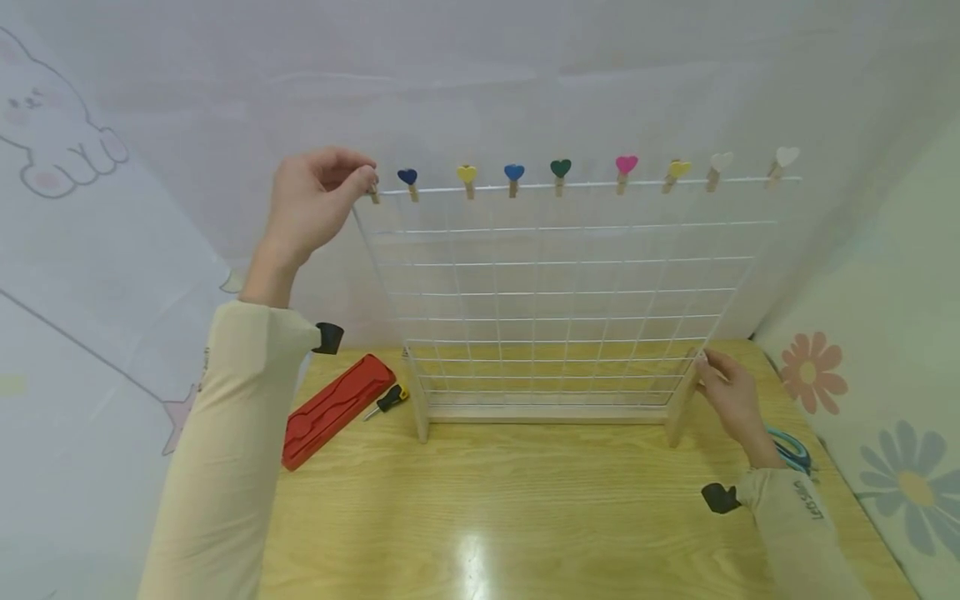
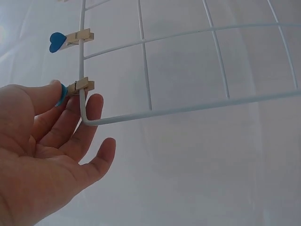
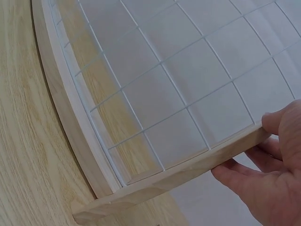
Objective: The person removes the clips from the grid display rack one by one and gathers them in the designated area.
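Note:
A white wire grid panel point(image 1: 536, 263) stands upright in a wooden base point(image 1: 547, 415) on the table. At its top left corner my left hand point(image 1: 311, 200) pinches a small wooden clothespin point(image 2: 81, 86) by its blue heart end; the peg's jaws straddle the frame wire. Several more heart-topped clothespins, among them a dark blue one point(image 1: 408, 177), a pink one point(image 1: 626, 165) and a white one point(image 1: 786, 158), sit along the top wire. Lower down, my right hand point(image 1: 731, 398) grips the right wooden upright point(image 3: 202, 162) of the base, thumb on one side and fingers on the other.
Left of the stand lie a red tray point(image 1: 337, 412) with moulded recesses and a black-and-yellow screwdriver point(image 1: 390, 399). Teal-handled scissors point(image 1: 792, 450) lie on the right, partly hidden behind my right wrist. Pale patterned cloth point(image 1: 525, 92) hangs behind the table.

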Motion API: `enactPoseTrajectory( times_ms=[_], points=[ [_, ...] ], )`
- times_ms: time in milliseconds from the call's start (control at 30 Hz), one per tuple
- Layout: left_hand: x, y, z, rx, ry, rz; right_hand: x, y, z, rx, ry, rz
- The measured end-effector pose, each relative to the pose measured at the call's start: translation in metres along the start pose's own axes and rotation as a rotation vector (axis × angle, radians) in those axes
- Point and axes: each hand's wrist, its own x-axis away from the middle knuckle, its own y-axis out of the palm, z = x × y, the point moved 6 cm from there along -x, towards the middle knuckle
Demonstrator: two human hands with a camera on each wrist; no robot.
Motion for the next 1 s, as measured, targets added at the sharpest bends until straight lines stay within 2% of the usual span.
enactPoseTrajectory(
  times_ms=[133, 300, 533, 733, 900, 1000],
  points=[
    [0.0, 0.001, 0.001, -0.017, -0.021, -0.002, 0.0, 0.0, -0.002, -0.072, -0.06, -0.019],
    [-0.002, 0.001, 0.001, -0.036, -0.043, 0.009, -0.001, 0.0, -0.002, -0.081, -0.059, -0.025],
    [-0.004, 0.0, -0.003, 0.061, -0.064, 0.046, -0.002, -0.001, 0.0, -0.127, -0.05, -0.013],
    [-0.003, -0.003, -0.004, 0.119, -0.073, 0.084, -0.001, -0.002, 0.003, -0.095, -0.029, -0.015],
    [-0.004, -0.013, 0.003, 0.227, -0.074, 0.155, -0.001, -0.001, 0.002, -0.052, 0.008, -0.031],
    [-0.002, -0.018, 0.008, 0.272, -0.064, 0.167, -0.001, -0.001, 0.001, -0.03, 0.021, -0.035]
  ],
)
